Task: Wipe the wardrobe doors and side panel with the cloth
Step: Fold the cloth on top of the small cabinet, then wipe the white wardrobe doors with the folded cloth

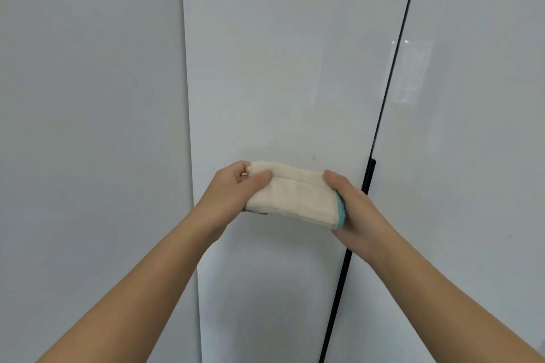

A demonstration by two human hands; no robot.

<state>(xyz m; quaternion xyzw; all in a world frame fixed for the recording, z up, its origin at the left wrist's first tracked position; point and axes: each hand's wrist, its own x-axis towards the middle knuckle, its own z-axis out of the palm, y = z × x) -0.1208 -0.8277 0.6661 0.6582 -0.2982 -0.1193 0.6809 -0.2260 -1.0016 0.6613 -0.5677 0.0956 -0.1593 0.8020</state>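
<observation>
A folded cream cloth [295, 197] with a teal edge is held between both hands in front of the glossy white wardrobe. My left hand [233, 188] pinches its left end with thumb on top. My right hand [351, 206] grips its right end, fingers curled under the teal edge. Behind the cloth is the left wardrobe door [280, 68]. The right wardrobe door [472, 127] lies beyond a dark vertical gap. The side panel [88, 97] fills the left of the view.
A black handle strip [370, 174] runs along the gap between the doors, just right of my right hand. A patch of clear tape or film [413, 71] sits on the right door near the gap.
</observation>
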